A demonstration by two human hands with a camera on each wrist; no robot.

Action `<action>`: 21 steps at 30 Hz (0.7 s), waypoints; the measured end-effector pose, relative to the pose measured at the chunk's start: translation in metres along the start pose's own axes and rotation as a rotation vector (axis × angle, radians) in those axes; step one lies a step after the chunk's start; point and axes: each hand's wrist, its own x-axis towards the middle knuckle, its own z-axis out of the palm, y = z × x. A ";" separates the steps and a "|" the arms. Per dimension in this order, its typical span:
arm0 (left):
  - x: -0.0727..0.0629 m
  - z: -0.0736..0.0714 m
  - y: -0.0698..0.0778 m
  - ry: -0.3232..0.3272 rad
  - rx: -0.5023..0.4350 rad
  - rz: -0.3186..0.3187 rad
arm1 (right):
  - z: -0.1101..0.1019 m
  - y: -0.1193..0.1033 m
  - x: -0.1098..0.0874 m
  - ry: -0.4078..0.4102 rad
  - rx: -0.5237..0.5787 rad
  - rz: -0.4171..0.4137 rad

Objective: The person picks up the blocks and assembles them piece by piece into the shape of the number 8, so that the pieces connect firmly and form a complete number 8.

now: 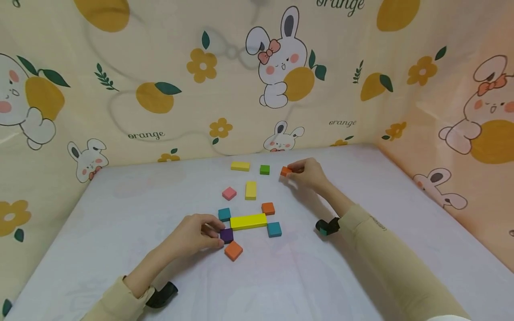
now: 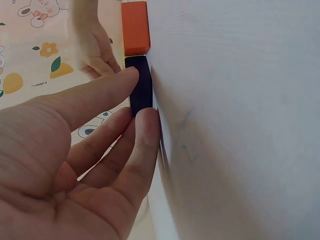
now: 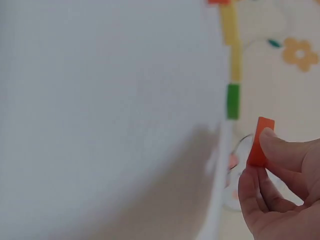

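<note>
My left hand [image 1: 195, 234] pinches a dark purple block [image 1: 226, 236] between thumb and fingers, at the left end of a long yellow block [image 1: 248, 221]. In the left wrist view the thumb lies on one side of it. Just in front of that hand an orange block [image 1: 234, 251] sits turned at an angle. At the back right, my right hand [image 1: 308, 173] holds a small orange block [image 1: 286, 171] by thumb and fingertips; the right wrist view shows it tilted in the grip. A green block [image 1: 264, 170] is nearest to it on the left.
Teal blocks sit by the long yellow one, one at its upper left [image 1: 224, 214] and another at its lower right [image 1: 275, 229]. Behind it are another orange block [image 1: 268, 208], a pink block [image 1: 229, 193] and two yellow blocks [image 1: 250, 190] [image 1: 240, 166]. Patterned cloth walls [image 1: 237, 98] border the white table [image 1: 305, 276].
</note>
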 end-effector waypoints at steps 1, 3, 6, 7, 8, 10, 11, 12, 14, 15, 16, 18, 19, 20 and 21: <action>0.000 0.000 0.000 0.001 0.001 -0.001 | 0.000 -0.002 -0.004 0.010 0.012 -0.018; -0.001 0.000 0.000 0.002 0.002 -0.001 | 0.001 -0.008 -0.014 0.027 0.025 -0.053; -0.001 -0.001 0.000 0.001 0.007 0.008 | 0.006 -0.016 -0.035 0.029 0.064 -0.080; -0.001 -0.001 0.000 -0.001 0.008 0.012 | 0.008 -0.019 -0.043 0.019 0.078 -0.083; -0.001 -0.001 0.000 -0.001 0.008 0.014 | 0.010 -0.022 -0.051 0.006 0.093 -0.080; -0.001 -0.002 0.001 0.000 0.009 0.017 | 0.015 -0.028 -0.068 -0.026 0.116 -0.078; -0.001 -0.002 0.002 0.000 0.009 0.015 | 0.016 -0.031 -0.077 -0.041 0.124 -0.071; -0.001 -0.002 0.002 0.001 0.010 0.015 | 0.017 -0.033 -0.084 -0.055 0.129 -0.071; 0.000 -0.001 0.002 0.006 0.014 0.011 | 0.018 -0.037 -0.099 -0.075 0.128 -0.076; -0.001 -0.001 0.002 0.008 0.015 0.010 | 0.018 -0.038 -0.105 -0.082 0.126 -0.078; -0.001 -0.001 0.002 0.010 0.015 0.008 | 0.018 -0.038 -0.110 -0.088 0.124 -0.079; 0.000 -0.001 0.001 0.013 0.016 0.002 | 0.018 -0.036 -0.119 -0.100 0.130 -0.081; 0.000 -0.001 0.001 0.013 0.016 0.000 | 0.018 -0.034 -0.123 -0.107 0.132 -0.078; -0.001 -0.001 0.000 0.013 0.015 -0.003 | 0.017 -0.033 -0.127 -0.114 0.139 -0.075; -0.001 -0.001 0.000 0.013 0.014 -0.003 | 0.017 -0.031 -0.131 -0.120 0.143 -0.071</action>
